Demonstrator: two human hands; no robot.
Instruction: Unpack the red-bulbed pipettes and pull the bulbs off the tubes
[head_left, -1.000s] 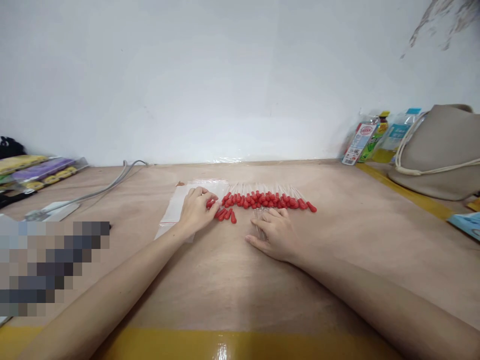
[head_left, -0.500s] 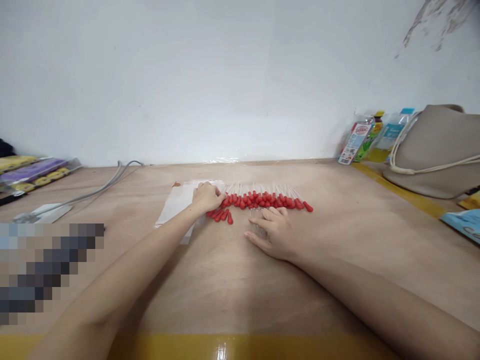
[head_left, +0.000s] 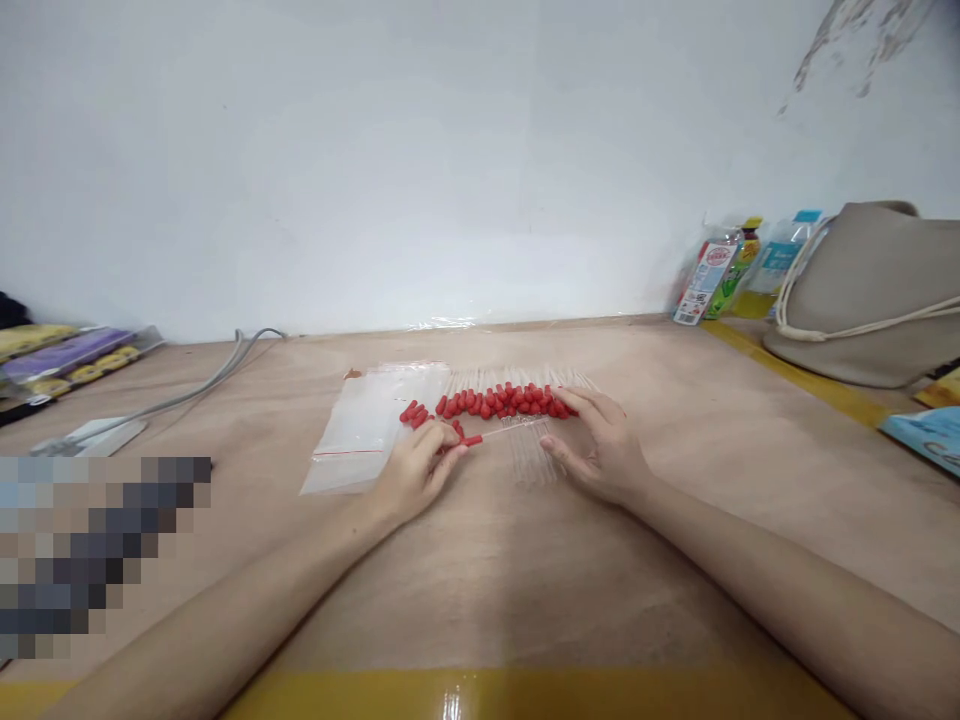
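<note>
My left hand pinches a dropper by its red rubber bulb, and a thin clear tube runs from the bulb to the right. My right hand has its thumb and fingers apart, near the tube's far end. Its fingertips lie over the right end of a row of droppers with red bulbs, whose clear stems point toward the wall. Below the row, beside my right thumb, lie loose clear tubes. Several loose red bulbs lie just beyond my left hand.
A clear plastic zip bag lies flat, left of the droppers. At left are a grey cable and packets. Bottles, a carton and a beige bag stand at the right, by the wall.
My left hand has come nearer from the bag's far edge and now holds a dropper bulb with a tube. My right hand has shifted right, uncovering the loose tubes.
</note>
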